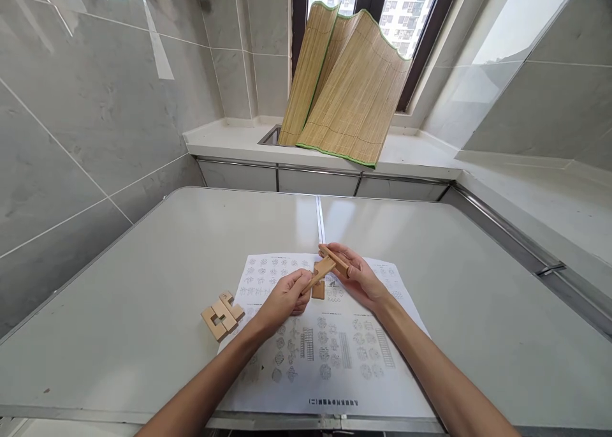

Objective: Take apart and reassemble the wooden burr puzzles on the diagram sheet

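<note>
My left hand [292, 290] is closed on a flat wooden puzzle piece [320, 272], held slanting up to the right. My right hand [357, 274] grips a second wooden puzzle bar [336, 261], whose side meets the end of the first piece; whether the two interlock is unclear. Below them a darker wooden block [318, 290] shows on the printed sheet, partly hidden by the left hand's piece. Left of the sheet lies a cluster of notched wooden pieces [222, 316] with a square gap in it.
Under both hands a white sheet [382, 392] printed with small diagrams covers the front middle of the pale folding table [143, 309]. A seam [320, 219] runs down the table's middle. Behind, a bamboo mat [354, 92] leans against the window above a white ledge [229, 140].
</note>
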The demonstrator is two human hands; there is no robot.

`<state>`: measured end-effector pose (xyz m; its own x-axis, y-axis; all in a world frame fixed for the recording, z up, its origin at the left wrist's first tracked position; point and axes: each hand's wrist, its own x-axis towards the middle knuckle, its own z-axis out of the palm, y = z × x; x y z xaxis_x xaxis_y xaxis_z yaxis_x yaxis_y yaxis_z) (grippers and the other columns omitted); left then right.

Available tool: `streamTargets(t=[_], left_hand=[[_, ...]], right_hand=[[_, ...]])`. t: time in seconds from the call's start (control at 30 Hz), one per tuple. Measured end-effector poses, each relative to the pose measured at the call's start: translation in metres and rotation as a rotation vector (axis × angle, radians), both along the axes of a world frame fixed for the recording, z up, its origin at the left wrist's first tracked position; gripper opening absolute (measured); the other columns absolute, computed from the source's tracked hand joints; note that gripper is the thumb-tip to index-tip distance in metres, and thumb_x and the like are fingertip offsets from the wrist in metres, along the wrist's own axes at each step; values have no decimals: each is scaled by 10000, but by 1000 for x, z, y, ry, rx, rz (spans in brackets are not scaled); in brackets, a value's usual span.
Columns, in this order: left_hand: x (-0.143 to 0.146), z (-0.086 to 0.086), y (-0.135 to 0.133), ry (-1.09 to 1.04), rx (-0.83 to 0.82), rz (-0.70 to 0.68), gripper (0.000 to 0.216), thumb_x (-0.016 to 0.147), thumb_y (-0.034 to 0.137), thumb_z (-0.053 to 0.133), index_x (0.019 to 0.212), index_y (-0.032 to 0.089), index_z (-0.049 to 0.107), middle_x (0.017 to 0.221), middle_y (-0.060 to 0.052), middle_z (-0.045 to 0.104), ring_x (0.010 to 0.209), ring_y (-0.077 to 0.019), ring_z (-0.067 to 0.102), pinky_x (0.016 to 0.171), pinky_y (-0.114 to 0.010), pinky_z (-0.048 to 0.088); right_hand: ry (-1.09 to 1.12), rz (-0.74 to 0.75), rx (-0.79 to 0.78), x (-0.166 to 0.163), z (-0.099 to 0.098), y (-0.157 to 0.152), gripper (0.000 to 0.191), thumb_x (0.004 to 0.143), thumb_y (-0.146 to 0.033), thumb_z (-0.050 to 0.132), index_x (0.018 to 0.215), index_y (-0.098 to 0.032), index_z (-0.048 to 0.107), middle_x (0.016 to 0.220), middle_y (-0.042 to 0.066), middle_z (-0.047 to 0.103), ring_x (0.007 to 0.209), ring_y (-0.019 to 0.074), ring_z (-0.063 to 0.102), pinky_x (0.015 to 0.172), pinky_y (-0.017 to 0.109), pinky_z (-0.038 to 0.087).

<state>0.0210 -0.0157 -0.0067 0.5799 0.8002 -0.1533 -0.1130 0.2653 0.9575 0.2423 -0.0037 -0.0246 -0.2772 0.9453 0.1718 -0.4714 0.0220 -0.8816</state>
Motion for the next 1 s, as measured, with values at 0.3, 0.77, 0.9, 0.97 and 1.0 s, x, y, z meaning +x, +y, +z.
streamTargets(t=[0.3, 0.77, 0.9, 0.97, 1.0], left_hand=[[-5, 0, 3, -11, -80, -14, 428, 975, 594, 603, 844, 227, 425, 603, 122, 229, 477, -61, 113, 403, -179, 116], [-17, 12, 4, 121, -94, -58, 413, 987, 563, 586, 809, 236, 405, 606, 112, 236, 473, -65, 123, 379, -169, 121], [-18, 15, 4, 128, -86, -60, 419, 975, 561, 593, 798, 239, 390, 605, 112, 237, 470, -64, 125, 387, -177, 116], [-18, 15, 3, 155, -65, -41, 410, 979, 556, 582, 798, 238, 397, 591, 114, 238, 460, -63, 131, 387, -180, 124], [-18, 14, 3, 184, -47, -30, 406, 986, 553, 569, 794, 237, 401, 577, 115, 240, 450, -62, 139, 387, -183, 131]], right_hand=[[-189, -23, 112, 9, -1, 3, 705, 691, -560, 943, 1316, -331, 712, 1530, 71, 600, 1472, 347, 476, 1258, 522, 332], [-311, 55, 158, 14, 9, -2, 690, 690, -412, 977, 1322, -347, 708, 1525, 56, 603, 1435, 337, 523, 1221, 527, 401], [-317, 44, 162, 14, 9, -3, 720, 670, -423, 985, 1326, -334, 704, 1526, 68, 603, 1439, 343, 523, 1233, 542, 389], [-342, 41, 181, 14, 8, -3, 698, 692, -392, 977, 1331, -334, 700, 1538, 71, 591, 1463, 340, 496, 1240, 549, 377], [-362, 48, 193, 14, 8, -3, 683, 709, -366, 969, 1335, -335, 697, 1547, 71, 582, 1475, 336, 481, 1243, 553, 372]])
